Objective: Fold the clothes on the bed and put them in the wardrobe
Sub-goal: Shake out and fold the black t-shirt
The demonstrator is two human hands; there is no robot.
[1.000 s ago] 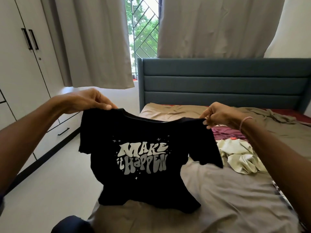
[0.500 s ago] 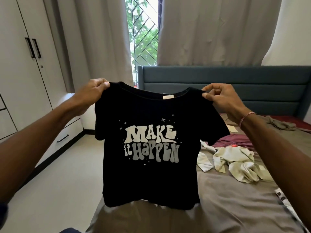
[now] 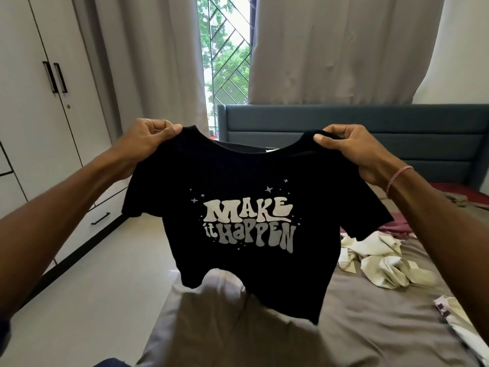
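Note:
A black T-shirt [image 3: 238,181] with the white print "MAKE it HAPPEN" hangs spread in the air above the bed [image 3: 370,327], print towards me. My left hand [image 3: 148,140] pinches its left shoulder and my right hand [image 3: 352,147] pinches its right shoulder. The hem swings loose just above the grey-brown sheet. A crumpled cream garment [image 3: 378,258] and a maroon one [image 3: 397,225] lie on the bed to the right. The white wardrobe [image 3: 39,102] stands at the left with its doors closed.
A blue padded headboard [image 3: 397,144] backs the bed. Grey curtains [image 3: 330,49] hang either side of a barred window [image 3: 227,54]. Pale floor [image 3: 92,287] runs between bed and wardrobe. A patterned cloth [image 3: 460,319] lies at the bed's right edge.
Both hands lifted the T-shirt from sagging over the bed to held up spread, then its hem swung towards me and the collar dipped a little.

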